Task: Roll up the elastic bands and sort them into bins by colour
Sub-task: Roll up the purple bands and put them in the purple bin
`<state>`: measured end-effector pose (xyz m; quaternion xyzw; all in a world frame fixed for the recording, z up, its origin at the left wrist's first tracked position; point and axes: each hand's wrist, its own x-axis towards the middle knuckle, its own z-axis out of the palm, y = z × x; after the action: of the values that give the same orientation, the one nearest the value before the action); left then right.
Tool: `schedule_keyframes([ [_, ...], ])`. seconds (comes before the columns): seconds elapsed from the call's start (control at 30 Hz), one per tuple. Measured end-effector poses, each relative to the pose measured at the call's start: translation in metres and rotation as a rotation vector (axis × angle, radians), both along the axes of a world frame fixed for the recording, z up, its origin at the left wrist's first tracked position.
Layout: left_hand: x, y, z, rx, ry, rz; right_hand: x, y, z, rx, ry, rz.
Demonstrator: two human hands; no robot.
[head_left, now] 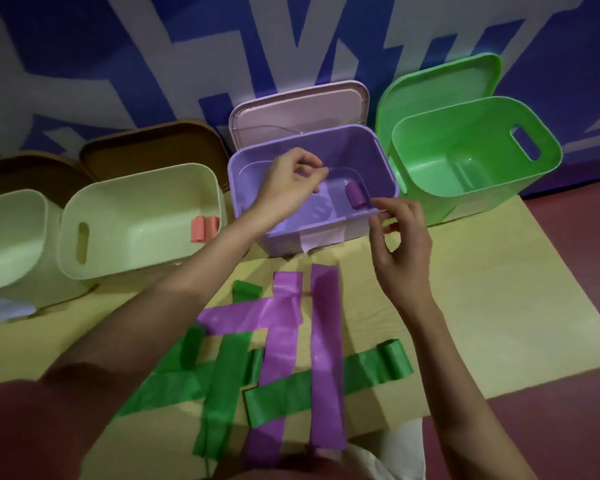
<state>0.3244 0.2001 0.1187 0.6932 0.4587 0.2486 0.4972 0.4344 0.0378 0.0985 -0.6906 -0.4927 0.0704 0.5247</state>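
A rolled purple band (pixel 357 196) lies inside the purple bin (pixel 281 237). My left hand (pixel 291 185) hovers over that bin with fingers loosely curled, holding nothing. My right hand (pixel 400 233) hangs at the bin's front right corner, fingers relaxed and empty. On the yellow mat (pixel 482 306) in front of me lie several flat bands crossed over each other: purple ones (pixel 326 358) and green ones (pixel 291 393). A rolled pink band (pixel 205 228) sits in the cream bin (pixel 139 220). The green bin (pixel 471 161) holds nothing visible.
A second cream bin (pixel 7 244) stands at the far left. Lids lean behind the bins: brown (pixel 153 147), pink (pixel 298 109), green (pixel 437 84). A blue and white patterned wall is behind. Dark red floor (pixel 568 341) surrounds the mat.
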Motion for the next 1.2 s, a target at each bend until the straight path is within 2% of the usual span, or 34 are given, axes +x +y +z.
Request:
schedule_keyframes([
  [0.07, -0.032, -0.027, 0.01, 0.016, -0.12, -0.068, -0.022, -0.008, -0.009, 0.004, 0.013, 0.03],
  [0.17, -0.077, -0.061, 0.011, 0.007, -0.193, -0.132, -0.054, -0.019, -0.027, -0.056, 0.03, 0.106],
  [0.4, -0.151, -0.094, -0.039, -0.018, -0.105, -0.143, -0.109, -0.034, -0.084, -0.276, -0.06, 0.304],
  [0.53, -0.181, -0.103, -0.073, 0.007, -0.062, -0.044, -0.124, -0.034, -0.11, -0.365, -0.112, 0.189],
  [0.67, -0.204, -0.111, -0.091, 0.07, -0.063, 0.034, -0.129, -0.026, -0.12, -0.325, -0.077, 0.056],
  [0.8, -0.222, -0.128, -0.096, 0.135, -0.071, 0.094, -0.131, -0.021, -0.118, -0.366, -0.137, 0.073],
  [1.03, -0.249, -0.158, -0.094, 0.18, 0.017, 0.2, -0.15, -0.033, -0.077, -0.183, -0.112, 0.134],
  [1.2, -0.258, -0.173, -0.084, 0.146, -0.058, 0.328, -0.168, -0.041, -0.036, 0.021, -0.065, 0.181],
])
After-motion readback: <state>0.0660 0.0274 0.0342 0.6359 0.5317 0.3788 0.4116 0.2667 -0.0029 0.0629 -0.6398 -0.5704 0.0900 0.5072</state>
